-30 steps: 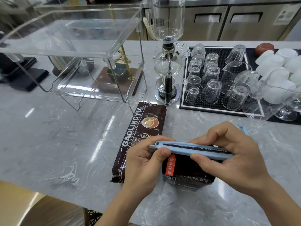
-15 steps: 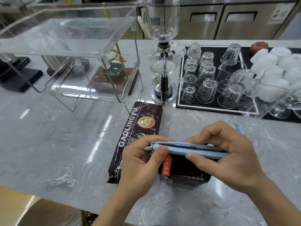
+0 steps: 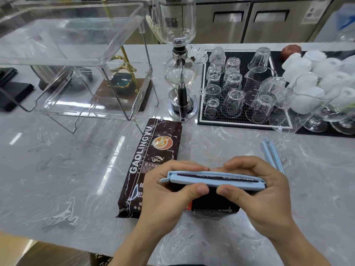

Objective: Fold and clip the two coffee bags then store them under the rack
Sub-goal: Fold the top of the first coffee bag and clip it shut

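Grey marble counter (image 3: 57,169); left hand (image 3: 169,191) and right hand (image 3: 257,191) pinch the long pale-blue plastic clip (image 3: 211,180) on the folded dark-brown coffee bag (image 3: 213,206); squeeze evenly till it seems snapped.

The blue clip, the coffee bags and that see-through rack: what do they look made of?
The blue clip looks like matte moulded plastic, with an even pale colour and crisp edges. The flat coffee bag seems a glossy foil or plastic laminate, given its sheen and fine creases. The rack appears to be clear acrylic, though it could be glass, on thin metal wire legs.
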{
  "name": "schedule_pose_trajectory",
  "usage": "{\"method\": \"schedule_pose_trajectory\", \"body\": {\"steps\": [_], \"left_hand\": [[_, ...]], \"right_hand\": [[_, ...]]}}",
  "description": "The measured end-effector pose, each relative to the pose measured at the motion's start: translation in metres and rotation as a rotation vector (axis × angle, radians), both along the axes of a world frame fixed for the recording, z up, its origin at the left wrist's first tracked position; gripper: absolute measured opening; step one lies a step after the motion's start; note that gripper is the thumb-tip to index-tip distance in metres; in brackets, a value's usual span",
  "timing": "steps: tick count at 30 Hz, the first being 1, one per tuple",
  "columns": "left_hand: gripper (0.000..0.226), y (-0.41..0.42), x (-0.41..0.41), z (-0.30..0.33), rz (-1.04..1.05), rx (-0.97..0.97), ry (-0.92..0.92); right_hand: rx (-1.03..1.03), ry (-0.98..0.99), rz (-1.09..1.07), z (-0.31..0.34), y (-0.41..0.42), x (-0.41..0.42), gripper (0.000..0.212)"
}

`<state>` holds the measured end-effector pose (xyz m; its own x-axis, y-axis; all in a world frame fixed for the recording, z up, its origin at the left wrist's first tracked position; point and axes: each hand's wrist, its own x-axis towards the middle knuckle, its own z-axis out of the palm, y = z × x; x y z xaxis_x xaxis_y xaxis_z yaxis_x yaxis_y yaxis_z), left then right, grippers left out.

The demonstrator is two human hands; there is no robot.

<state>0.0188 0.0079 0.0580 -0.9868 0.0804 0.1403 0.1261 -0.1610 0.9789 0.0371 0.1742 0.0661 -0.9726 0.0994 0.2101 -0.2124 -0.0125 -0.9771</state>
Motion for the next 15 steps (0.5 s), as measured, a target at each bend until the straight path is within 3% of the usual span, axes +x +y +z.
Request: {"method": "schedule_pose_trajectory", "body": {"steps": [7, 15], "left_hand": [[0.017, 0.0037, 0.0038, -0.0018, 0.042, 0.021, 0.022], [0.021, 0.0038, 0.0046, -0.0039, 0.042, 0.028, 0.040]], "right_hand": [[-0.110, 0.032, 0.001, -0.0061, -0.0052, 0.0031, 0.030], [-0.066, 0.033, -0.050, -0.0089, -0.0067, 0.0037, 0.027]]}}
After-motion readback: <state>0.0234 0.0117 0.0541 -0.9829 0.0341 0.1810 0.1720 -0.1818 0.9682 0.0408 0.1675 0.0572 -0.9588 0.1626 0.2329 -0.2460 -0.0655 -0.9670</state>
